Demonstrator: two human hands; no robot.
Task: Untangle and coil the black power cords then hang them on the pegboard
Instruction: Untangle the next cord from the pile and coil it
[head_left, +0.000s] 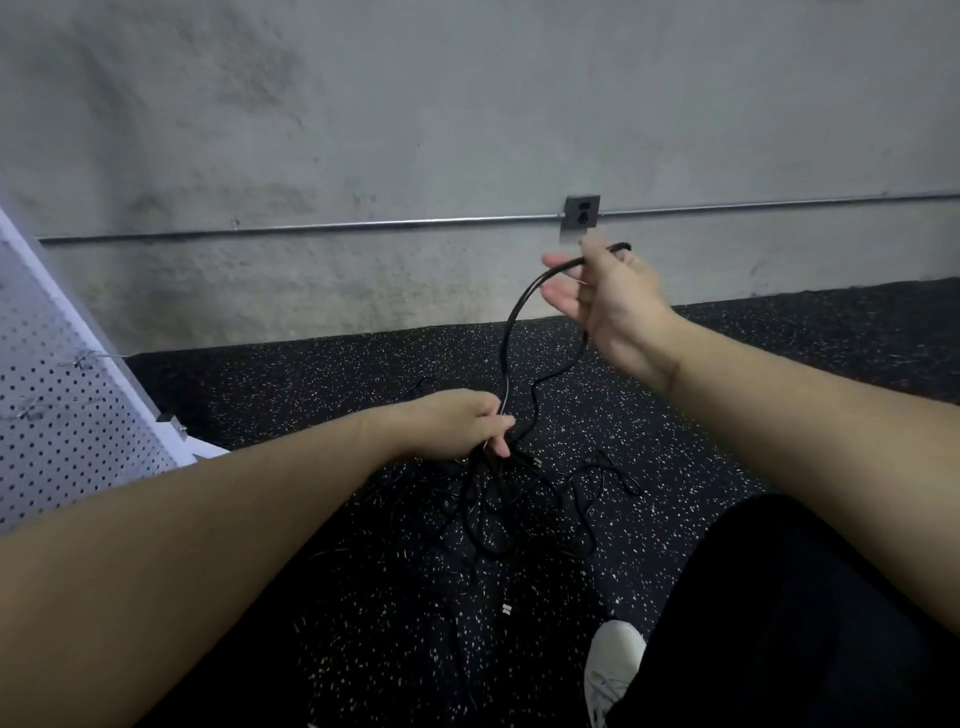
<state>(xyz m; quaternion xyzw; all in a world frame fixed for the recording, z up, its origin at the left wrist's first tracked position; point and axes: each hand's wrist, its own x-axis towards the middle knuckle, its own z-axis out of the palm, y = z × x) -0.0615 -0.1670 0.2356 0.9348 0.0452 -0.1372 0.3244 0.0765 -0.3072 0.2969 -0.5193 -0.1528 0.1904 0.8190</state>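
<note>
Black power cords (511, 499) lie in a loose tangle on the floor (332, 374), near the middle of its visible stretch, thin loops crossing one another and hard to separate against the dark surface. One thicker, smooth round cord (511, 322) rises from the tangle in an arc between the two hands. The left hand (462, 423) is low, just above the tangle, its fingers curled round the cord and several strands at the top of the heap. The right hand (597, 296) is raised nearer the wall (467, 104), thumb and forefinger pinching the cord close to its end while the other fingers spread loosely; a second strand hangs from under that palm back to the heap. The floor is black rubber flecked with white, with bare room on all sides of the cords up to the wall's foot. A white perforated pegboard (57, 415) leans at the floor's left edge. The wall is rough grey concrete, carrying a thin metal conduit (311, 226) and a grey outlet box (582, 210).
</note>
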